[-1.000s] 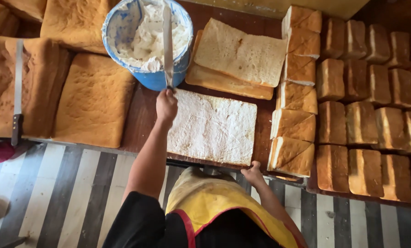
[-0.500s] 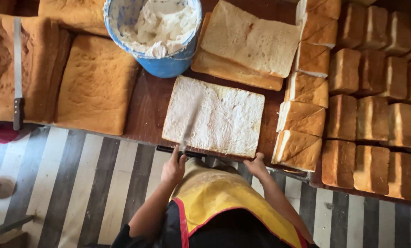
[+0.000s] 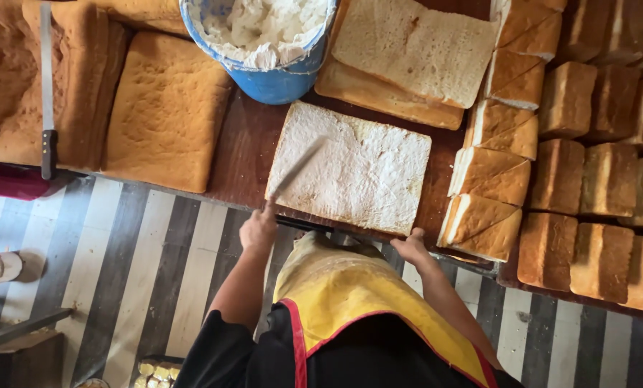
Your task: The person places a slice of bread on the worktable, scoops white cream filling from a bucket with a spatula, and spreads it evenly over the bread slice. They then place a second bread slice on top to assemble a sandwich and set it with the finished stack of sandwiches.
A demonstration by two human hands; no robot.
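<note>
A flat slab of bread point(image 3: 364, 172) coated with white cream lies on the dark wooden table point(image 3: 239, 154) in front of me. My left hand point(image 3: 259, 230) grips a long spreading knife point(image 3: 296, 171) at the slab's near left corner, and the blurred blade slants over the cream. My right hand point(image 3: 410, 248) rests on the slab's near right edge and holds nothing. A blue bucket point(image 3: 274, 79) of white cream stands just beyond the slab.
Bare bread slices point(image 3: 415, 54) are stacked behind the slab. Cream-filled triangular pieces point(image 3: 490, 172) and rows of brown loaves point(image 3: 602, 187) fill the right. Large brown slabs point(image 3: 167, 108) lie left, with a long knife point(image 3: 47, 93) on one. The floor point(image 3: 141, 273) is striped.
My left hand drew the knife back from the bucket to the slab's near edge, and the blade now sweeps across the cream. The right hand stayed at the near right edge.
</note>
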